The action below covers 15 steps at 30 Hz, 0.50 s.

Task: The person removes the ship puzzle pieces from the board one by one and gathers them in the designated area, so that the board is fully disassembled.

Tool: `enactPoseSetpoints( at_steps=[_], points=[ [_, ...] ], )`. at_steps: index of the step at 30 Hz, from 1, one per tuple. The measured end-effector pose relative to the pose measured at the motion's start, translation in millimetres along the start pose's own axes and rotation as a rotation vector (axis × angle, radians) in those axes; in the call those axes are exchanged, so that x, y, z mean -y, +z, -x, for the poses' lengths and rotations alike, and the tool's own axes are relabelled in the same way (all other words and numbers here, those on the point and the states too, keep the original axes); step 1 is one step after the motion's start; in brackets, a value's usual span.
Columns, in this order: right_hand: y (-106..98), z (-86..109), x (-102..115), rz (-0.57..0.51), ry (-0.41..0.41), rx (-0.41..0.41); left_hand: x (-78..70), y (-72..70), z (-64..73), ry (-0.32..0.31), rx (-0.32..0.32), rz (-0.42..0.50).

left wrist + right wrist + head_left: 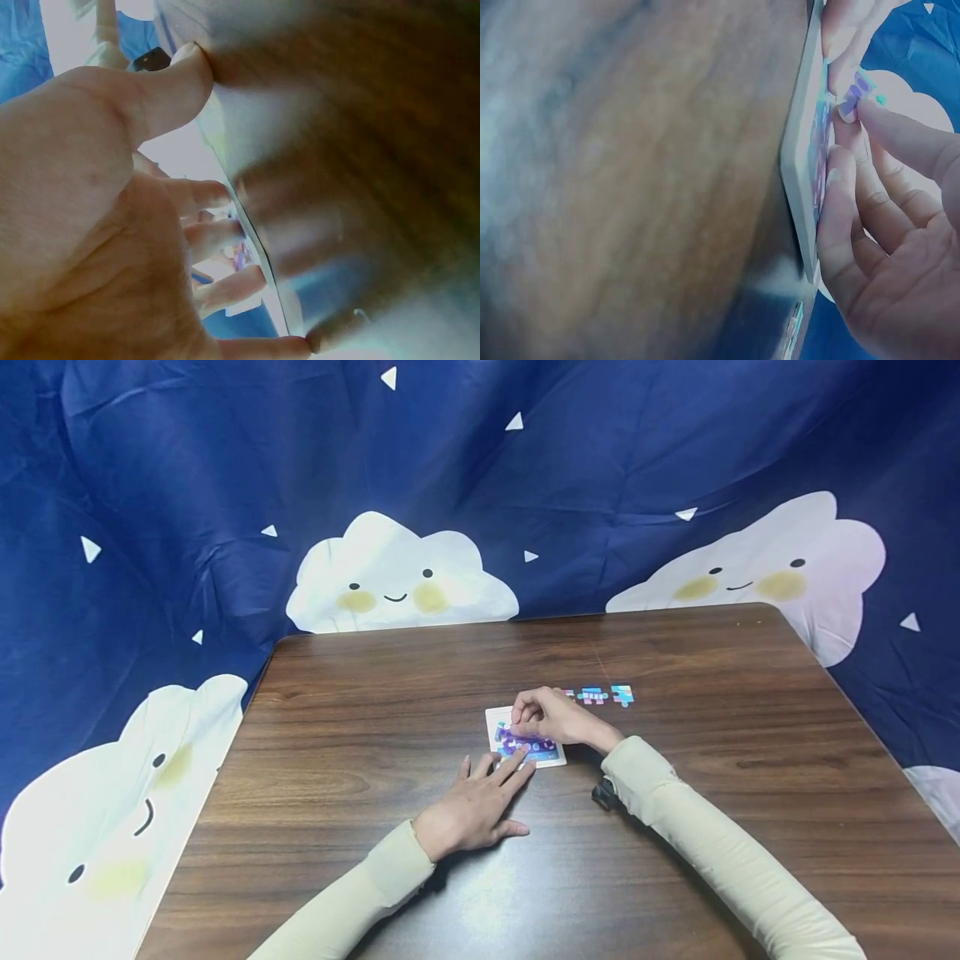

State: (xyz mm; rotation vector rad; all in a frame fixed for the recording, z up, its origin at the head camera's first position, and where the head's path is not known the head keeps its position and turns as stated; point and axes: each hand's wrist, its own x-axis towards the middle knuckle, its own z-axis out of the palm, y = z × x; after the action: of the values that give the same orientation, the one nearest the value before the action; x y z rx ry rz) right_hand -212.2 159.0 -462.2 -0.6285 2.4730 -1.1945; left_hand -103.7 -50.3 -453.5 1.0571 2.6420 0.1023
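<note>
A small square puzzle board (492, 715) with a white border and a purple and blue picture lies on the table. My left hand (471, 810) is spread flat at its near edge, straight fingertips resting on the board and thumb out to the side. Above the board's far part is my right hand (557, 718). In the right wrist view, its thumb and index finger pinch a small purple and white puzzle piece (859, 88), tilted close over the board's face. The other fingers of that hand curl down toward the board. Both hands hide parts of the picture.
Loose puzzle pieces, one blue and pink (592, 696) and another light blue (622, 694), lie in a row beyond the right hand; a further one is partly covered by it. The brown wooden table (337, 718) ends at a blue curtain (570, 477) with clouds.
</note>
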Motion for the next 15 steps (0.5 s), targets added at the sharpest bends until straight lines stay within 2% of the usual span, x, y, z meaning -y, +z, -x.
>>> enactPoseSetpoints(
  at_steps=[8,15],
  points=[
    [-8.0,6.5,-4.6,-0.030,-0.021,-0.045,-0.2,1.1,-1.5,-0.002,-0.003,-0.019],
    [-18.1,13.1,-14.0,-0.161,0.002,-0.046,-0.8,1.8,-0.1,-0.008,0.008,-0.036]
  ],
)
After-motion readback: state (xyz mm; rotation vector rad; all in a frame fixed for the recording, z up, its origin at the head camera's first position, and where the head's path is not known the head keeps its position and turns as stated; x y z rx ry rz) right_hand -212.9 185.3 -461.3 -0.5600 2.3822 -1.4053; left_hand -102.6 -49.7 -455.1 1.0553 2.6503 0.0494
